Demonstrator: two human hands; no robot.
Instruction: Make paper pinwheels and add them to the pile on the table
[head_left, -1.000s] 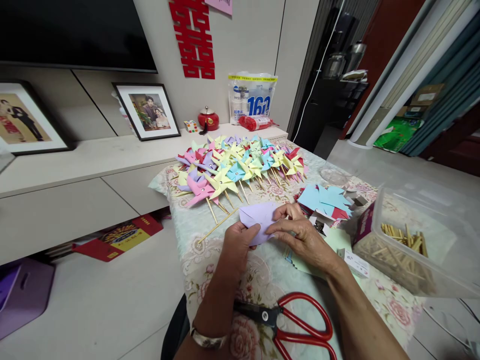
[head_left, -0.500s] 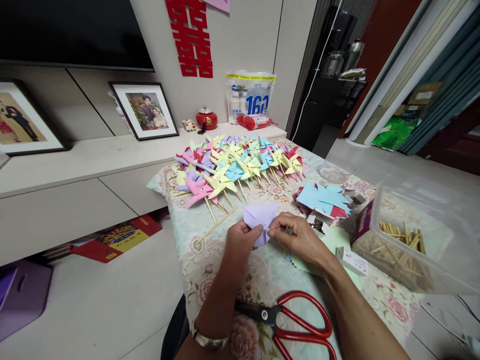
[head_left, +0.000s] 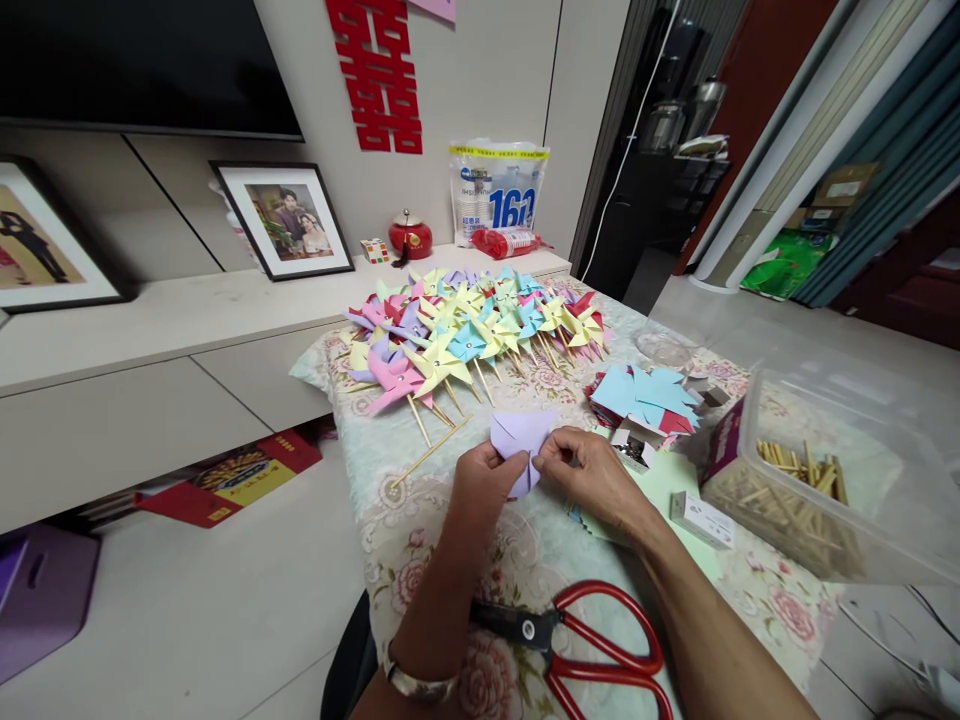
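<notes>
A purple paper sheet (head_left: 523, 432), partly folded with a slit in it, is held up over the table. My left hand (head_left: 487, 480) grips its left side, thumb pressed near the middle. At its right edge my right hand (head_left: 589, 468) pinches the paper, fingertips close to my left thumb. Whether a small pin is between those fingers is hidden. A single wooden stick (head_left: 431, 452) lies just left of the paper. Beyond it are many finished paper pinwheels (head_left: 466, 342) on sticks. Red-handled scissors (head_left: 570, 640) lie between my forearms.
On the right are stacked blue and red paper pieces (head_left: 646, 395), a small open box (head_left: 634, 445), a white box (head_left: 703, 519) and green sheets (head_left: 671, 480). A clear plastic bin (head_left: 787, 520) holds many sticks. Behind stands a white cabinet (head_left: 247, 310) with a framed photo (head_left: 283, 218).
Both hands stay almost in place, with the purple paper shifting very slightly. The whole view has drifted a little to the left.
</notes>
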